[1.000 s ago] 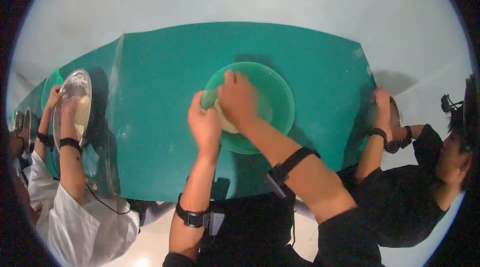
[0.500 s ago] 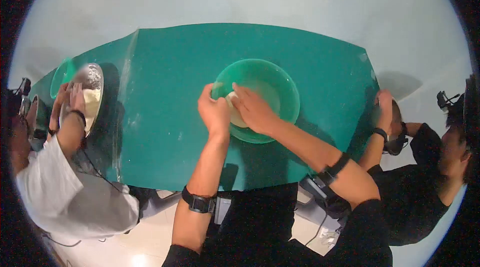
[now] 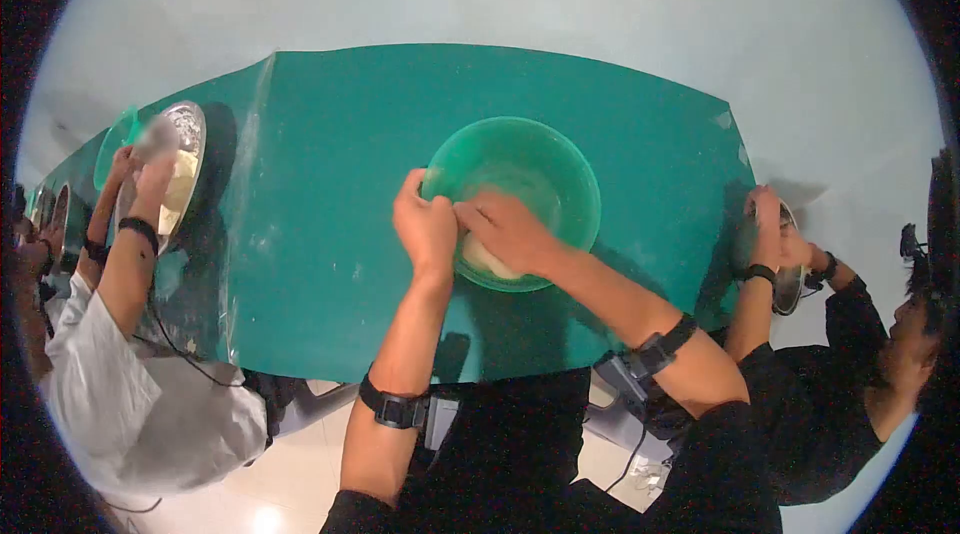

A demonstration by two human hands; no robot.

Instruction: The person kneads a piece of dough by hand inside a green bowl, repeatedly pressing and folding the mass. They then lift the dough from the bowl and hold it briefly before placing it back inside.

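Note:
A green plastic bowl (image 3: 575, 169) stands on the green table in front of me. My left hand (image 3: 428, 232) is closed around its left rim. Inside, a lump of pale dough (image 3: 485, 256) lies low on the near left side, partly covered by my right hand (image 3: 508, 232). That hand's fingers are curled over the dough and press into it; the fingertips are slightly blurred. Whitish residue coats the bowl's inner bottom.
On the left, a person in a white shirt works pale dough in a metal bowl (image 3: 200, 139), with a green bowl (image 3: 118, 139) behind it. To the right, a person in black handles another metal bowl (image 3: 790, 289). A clear seam strip (image 3: 245, 174) crosses the table (image 3: 340, 134).
My right hand has shifted down and its fingers have curled in. The dough now shows lower in the bowl, under the palm. My left hand stays on the rim.

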